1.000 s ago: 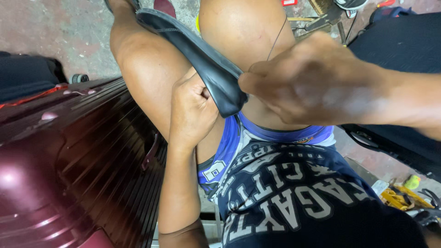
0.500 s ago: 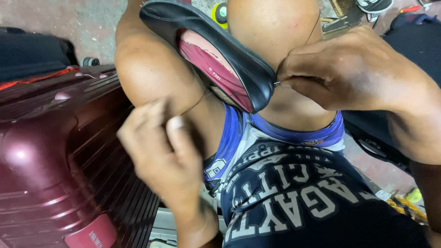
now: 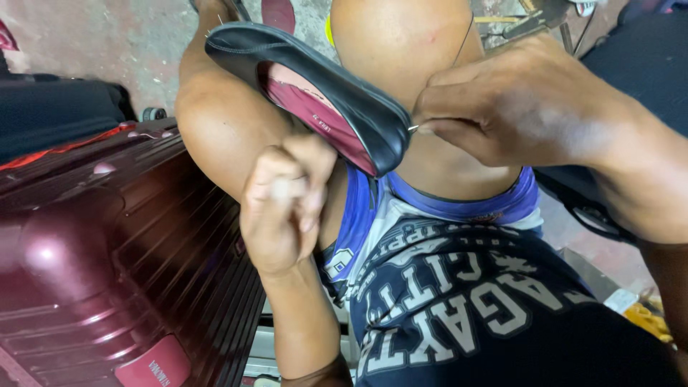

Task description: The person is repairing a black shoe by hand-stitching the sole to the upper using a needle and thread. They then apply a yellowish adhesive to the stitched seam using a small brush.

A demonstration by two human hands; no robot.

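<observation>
A black flat shoe [image 3: 344, 93] with a dark red lining [image 3: 304, 107] lies wedged between my bare knees, its heel end pointing toward me. My right hand [image 3: 516, 107] pinches a thin metal needle [image 3: 414, 128] at the heel rim of the shoe. A fine thread [image 3: 467, 36] runs up from that hand across my right knee. My left hand [image 3: 283, 201] hovers just under the shoe with its fingers curled tight together; I see nothing clearly between them.
A maroon ribbed hard-shell suitcase [image 3: 86, 272] stands close on my left, with a black bag [image 3: 57, 115] behind it. Metal tools [image 3: 530, 18] lie on the concrete floor at the top right. A yellow object [image 3: 648, 319] sits at the lower right.
My left hand let go of the shoe, dropped away, and has now risen back close under it. The shoe has turned so its red lining shows. The right hand stays at the heel.
</observation>
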